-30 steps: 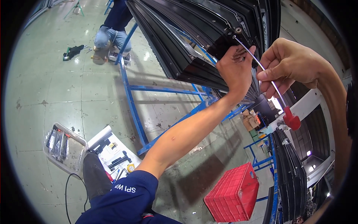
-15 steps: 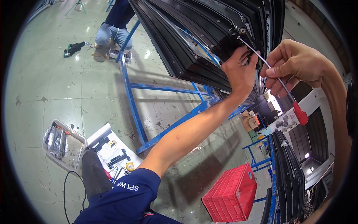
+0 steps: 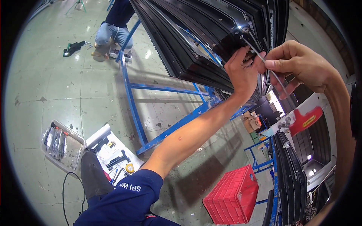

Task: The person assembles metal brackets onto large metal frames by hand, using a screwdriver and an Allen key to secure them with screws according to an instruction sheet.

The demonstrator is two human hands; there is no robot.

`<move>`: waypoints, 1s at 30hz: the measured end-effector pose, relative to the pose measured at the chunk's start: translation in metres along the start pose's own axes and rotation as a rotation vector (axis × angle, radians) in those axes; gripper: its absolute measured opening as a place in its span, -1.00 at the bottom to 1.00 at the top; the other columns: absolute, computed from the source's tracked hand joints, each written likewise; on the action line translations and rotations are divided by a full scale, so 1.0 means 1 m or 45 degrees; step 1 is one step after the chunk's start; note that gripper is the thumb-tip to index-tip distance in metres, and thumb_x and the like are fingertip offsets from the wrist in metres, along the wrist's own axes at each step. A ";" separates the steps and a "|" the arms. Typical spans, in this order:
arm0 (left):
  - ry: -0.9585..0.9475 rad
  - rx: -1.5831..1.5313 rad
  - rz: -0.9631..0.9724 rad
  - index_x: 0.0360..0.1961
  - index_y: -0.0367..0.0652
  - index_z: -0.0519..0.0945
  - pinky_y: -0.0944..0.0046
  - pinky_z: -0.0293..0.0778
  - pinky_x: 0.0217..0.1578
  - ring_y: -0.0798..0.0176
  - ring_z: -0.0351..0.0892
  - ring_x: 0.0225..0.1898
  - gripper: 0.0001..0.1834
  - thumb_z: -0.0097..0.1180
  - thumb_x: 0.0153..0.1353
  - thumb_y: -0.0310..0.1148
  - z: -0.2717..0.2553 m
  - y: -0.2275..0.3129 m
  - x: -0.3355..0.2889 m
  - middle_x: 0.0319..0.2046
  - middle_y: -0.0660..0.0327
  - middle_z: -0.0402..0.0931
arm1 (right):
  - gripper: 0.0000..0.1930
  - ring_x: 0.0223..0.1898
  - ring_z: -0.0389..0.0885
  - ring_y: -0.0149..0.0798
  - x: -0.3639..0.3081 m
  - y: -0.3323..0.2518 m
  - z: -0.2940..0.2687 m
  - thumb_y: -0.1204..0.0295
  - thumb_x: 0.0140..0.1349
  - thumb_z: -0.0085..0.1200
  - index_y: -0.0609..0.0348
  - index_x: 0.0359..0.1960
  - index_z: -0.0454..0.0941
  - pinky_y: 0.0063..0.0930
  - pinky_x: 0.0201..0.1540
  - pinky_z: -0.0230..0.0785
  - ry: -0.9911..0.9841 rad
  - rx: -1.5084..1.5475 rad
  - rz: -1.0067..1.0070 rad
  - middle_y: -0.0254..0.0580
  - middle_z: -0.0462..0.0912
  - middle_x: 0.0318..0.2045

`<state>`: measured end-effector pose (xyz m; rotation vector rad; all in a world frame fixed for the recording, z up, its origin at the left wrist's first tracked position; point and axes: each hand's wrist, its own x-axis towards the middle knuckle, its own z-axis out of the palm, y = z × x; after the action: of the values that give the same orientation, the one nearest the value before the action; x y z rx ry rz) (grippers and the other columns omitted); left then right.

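Beneath the end of a stack of black metal profiles, my left hand has its fingers curled against a black block. My right hand, to the right of it, pinches the thin shaft of a T-handle hex key between thumb and fingers. The shaft slants up and left past my left fingertips, and its tip meets a small round fitting by the block. The red handle hangs below my right hand, blurred. My left fingertips are partly hidden.
A blue metal trestle stands under the profiles. A red crate is on the floor at lower right. A clear tray of packets, a paper sheet and a tape measure lie at lower left. Another person kneels far left.
The red handle has turned and swung to the right, now showing its broad side. My right hand has slid slightly up the shaft. The left hand stays nearly in place.
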<state>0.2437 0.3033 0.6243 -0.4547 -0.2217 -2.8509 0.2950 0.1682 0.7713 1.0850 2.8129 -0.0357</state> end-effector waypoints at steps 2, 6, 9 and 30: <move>0.017 -0.026 -0.013 -0.25 -0.35 0.61 0.34 0.61 -0.39 0.27 0.68 -0.39 -0.74 0.34 0.00 -0.54 0.003 0.001 -0.001 -0.42 0.07 0.63 | -0.70 -0.51 0.63 -0.36 -0.002 -0.003 0.007 0.29 0.27 0.11 0.36 -0.25 0.59 -0.50 -0.45 0.59 0.068 -0.001 -0.033 -0.22 0.60 -0.51; 0.027 0.154 0.025 -0.28 -0.29 0.58 0.44 0.50 -0.37 0.47 0.60 -0.39 -0.76 0.27 -0.05 -0.63 0.002 -0.003 -0.002 -0.55 0.23 0.60 | -0.76 -0.49 0.65 -0.31 0.004 -0.008 0.011 0.35 0.30 0.05 0.35 -0.30 0.53 -0.45 -0.43 0.61 0.020 0.023 0.003 -0.18 0.59 -0.47; -0.012 0.079 0.060 -0.26 -0.31 0.59 0.44 0.51 -0.34 0.45 0.60 -0.37 -0.76 0.25 -0.02 -0.63 -0.001 -0.008 0.000 -0.52 0.23 0.62 | -0.77 -0.48 0.66 -0.28 0.000 -0.006 0.016 0.36 0.32 0.02 0.34 -0.25 0.45 -0.42 -0.43 0.62 0.018 0.063 0.045 -0.14 0.57 -0.44; 0.009 -0.155 -0.151 -0.30 -0.43 0.63 0.42 0.57 -0.40 0.37 0.67 -0.44 -0.73 0.40 -0.04 -0.53 0.001 -0.003 0.004 -0.48 0.06 0.67 | -0.73 -0.41 0.54 -0.42 0.001 0.018 0.016 0.47 0.40 -0.17 0.32 -0.01 0.51 -0.46 -0.36 0.58 0.079 -0.010 -0.121 -0.28 0.48 -0.47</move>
<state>0.2397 0.3058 0.6266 -0.4700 -0.0762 -2.9931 0.3087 0.1812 0.7554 0.9663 2.9156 0.0000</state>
